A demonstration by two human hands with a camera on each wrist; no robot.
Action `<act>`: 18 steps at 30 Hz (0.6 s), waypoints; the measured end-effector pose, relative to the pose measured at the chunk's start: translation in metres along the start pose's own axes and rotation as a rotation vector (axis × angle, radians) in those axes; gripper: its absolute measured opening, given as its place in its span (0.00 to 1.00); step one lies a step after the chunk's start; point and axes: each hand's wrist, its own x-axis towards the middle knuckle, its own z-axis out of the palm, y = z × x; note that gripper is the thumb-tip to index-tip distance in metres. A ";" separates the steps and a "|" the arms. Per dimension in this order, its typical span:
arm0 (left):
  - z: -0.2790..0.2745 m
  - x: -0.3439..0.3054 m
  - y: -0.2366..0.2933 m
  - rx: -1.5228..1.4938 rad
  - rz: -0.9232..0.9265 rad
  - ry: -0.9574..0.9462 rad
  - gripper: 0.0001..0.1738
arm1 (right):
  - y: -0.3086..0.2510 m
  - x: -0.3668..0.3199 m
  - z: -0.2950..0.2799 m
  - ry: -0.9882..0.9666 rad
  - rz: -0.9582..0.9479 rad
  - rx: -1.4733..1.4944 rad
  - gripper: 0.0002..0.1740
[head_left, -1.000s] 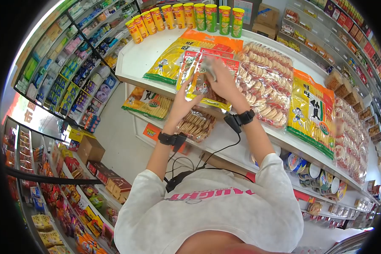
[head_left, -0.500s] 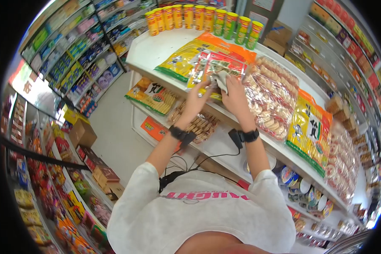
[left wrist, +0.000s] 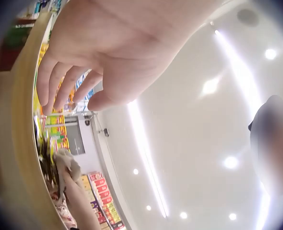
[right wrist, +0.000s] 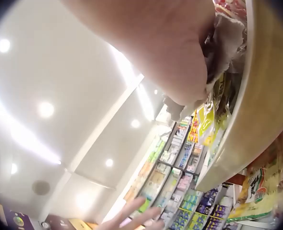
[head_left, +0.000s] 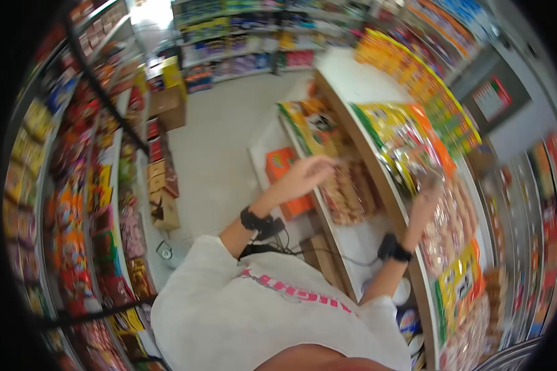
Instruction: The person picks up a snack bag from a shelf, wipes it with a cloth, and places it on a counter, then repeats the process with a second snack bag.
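A greyish cloth (right wrist: 227, 40) is gripped by the right hand (head_left: 425, 204), which is over the snack bags on the upper shelf. In the left wrist view the same cloth (left wrist: 67, 165) bunches out around that hand's fingers. Just beyond it lie the yellow snack bag (head_left: 387, 120) and smaller shiny packets, blurred. The left hand (head_left: 307, 176) holds nothing and hangs in the air over the lower shelf; its fingers (left wrist: 60, 86) are loosely bent in the left wrist view. Clear packs of round crackers (head_left: 442, 232) lie beside the right hand.
Yellow and green canisters (head_left: 414, 83) line the upper shelf's back edge. On the lower shelf are a yellow snack bag (head_left: 319, 127), a cracker pack (head_left: 346, 198) and an orange box (head_left: 284, 167). Stocked racks and cardboard boxes (head_left: 167, 105) stand across the aisle at left.
The head view has swung left. The left hand has come away from the packets, apart from the right hand. The right hand still grips the cloth, now closer to the clear cracker packs.
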 end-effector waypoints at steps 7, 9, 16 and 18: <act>-0.047 -0.101 -0.006 -0.088 -0.092 0.287 0.23 | -0.261 -0.054 0.047 -0.402 0.460 0.620 0.33; -0.059 -0.123 -0.005 -0.154 -0.128 0.320 0.25 | -0.285 -0.081 0.067 -0.831 0.540 0.751 0.30; -0.076 -0.205 0.002 -0.385 -0.096 0.548 0.23 | -0.337 -0.144 0.094 -1.093 0.537 1.073 0.25; -0.078 -0.227 0.026 -0.203 -0.262 0.591 0.22 | -0.343 -0.149 0.095 -1.114 0.542 1.137 0.25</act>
